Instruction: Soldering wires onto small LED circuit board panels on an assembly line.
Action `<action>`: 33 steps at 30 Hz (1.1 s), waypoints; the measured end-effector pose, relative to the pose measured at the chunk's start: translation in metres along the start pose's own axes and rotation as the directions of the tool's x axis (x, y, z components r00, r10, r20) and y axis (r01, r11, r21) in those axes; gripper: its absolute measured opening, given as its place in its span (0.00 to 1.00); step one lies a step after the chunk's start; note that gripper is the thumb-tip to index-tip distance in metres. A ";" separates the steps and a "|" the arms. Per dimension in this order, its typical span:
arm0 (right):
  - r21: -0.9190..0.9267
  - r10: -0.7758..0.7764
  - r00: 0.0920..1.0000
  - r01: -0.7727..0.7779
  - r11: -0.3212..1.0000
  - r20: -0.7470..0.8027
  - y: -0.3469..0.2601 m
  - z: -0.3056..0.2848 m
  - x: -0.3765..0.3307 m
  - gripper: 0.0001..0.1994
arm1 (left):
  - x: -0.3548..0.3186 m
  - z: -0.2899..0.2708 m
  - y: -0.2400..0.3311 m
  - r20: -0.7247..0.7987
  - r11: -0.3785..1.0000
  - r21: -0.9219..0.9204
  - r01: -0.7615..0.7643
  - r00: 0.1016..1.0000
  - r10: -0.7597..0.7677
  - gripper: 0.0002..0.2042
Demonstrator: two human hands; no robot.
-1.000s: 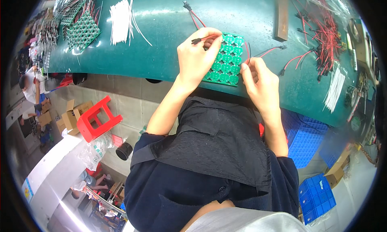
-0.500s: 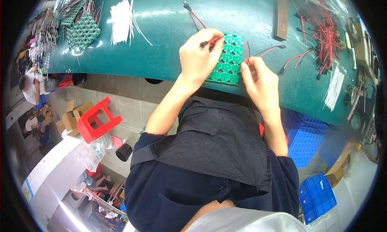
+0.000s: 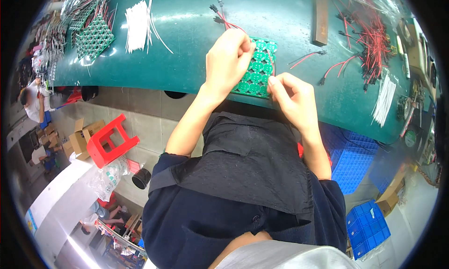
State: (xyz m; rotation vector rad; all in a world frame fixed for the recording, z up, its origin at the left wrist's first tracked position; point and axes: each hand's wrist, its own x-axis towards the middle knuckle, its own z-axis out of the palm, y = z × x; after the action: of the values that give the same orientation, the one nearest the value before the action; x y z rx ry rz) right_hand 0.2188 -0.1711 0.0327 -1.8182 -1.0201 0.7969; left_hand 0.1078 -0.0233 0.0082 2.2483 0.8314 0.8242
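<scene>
A green circuit board panel [image 3: 256,77] with rows of rounded sections lies near the table's front edge, between my two hands. My left hand [image 3: 227,58] is closed, its thumb and forefinger pinched together at the panel's upper left; what lies between the tips is hidden. Red-and-black wire leads [image 3: 229,24] with black plugs run out from behind its knuckles. At the panel's right edge, my right hand [image 3: 295,98] pinches a thin red wire [image 3: 272,65] between thumb and forefinger. The wire passes over the panel's right side.
Loose wire leads [image 3: 306,58] and a tangled red pile [image 3: 374,54] lie to the right, near white strips [image 3: 383,98]. A brown bar [image 3: 320,19] lies at the back. More white strips [image 3: 136,26] and stacked green panels [image 3: 95,36] lie left. A red stool [image 3: 112,140] stands below.
The plug that hung over my left hand now lies beyond its knuckles with the other leads. The right hand has moved slightly left and down, bringing the red wire over the panel.
</scene>
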 end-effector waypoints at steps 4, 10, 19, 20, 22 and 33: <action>0.291 0.163 0.971 -0.209 0.934 0.174 -0.004 -0.008 -0.002 0.12 | -0.008 -0.007 0.002 -0.057 0.886 0.005 -0.464 0.884 0.464 0.11; 0.203 -0.101 0.981 0.134 0.970 -0.166 -0.003 0.001 0.007 0.04 | -0.023 -0.015 0.014 0.047 0.907 -0.421 -0.027 0.998 0.052 0.08; -0.462 -0.719 0.650 0.573 0.677 -0.247 0.015 0.006 0.023 0.12 | -0.012 -0.011 0.034 0.323 0.639 -0.630 0.441 0.897 -0.302 0.08; -0.471 -0.720 0.662 0.578 0.667 -0.208 0.017 0.003 0.024 0.13 | -0.010 -0.009 0.033 0.326 0.638 -0.630 0.442 0.897 -0.299 0.08; -0.472 -0.720 0.673 0.586 0.658 -0.168 0.019 -0.007 0.029 0.14 | -0.006 -0.005 0.027 0.260 0.751 -0.538 0.383 0.923 -0.284 0.08; -0.820 -0.451 0.893 0.245 0.517 -0.017 0.040 -0.066 0.033 0.07 | 0.002 0.001 0.009 0.087 0.950 -0.225 0.218 0.975 -0.203 0.07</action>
State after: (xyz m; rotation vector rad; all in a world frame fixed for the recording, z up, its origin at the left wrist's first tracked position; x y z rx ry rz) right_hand 0.3015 -0.1783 0.0201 -2.2327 -1.6982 -0.2265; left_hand 0.1129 -0.0273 0.0144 1.9310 0.8791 0.7078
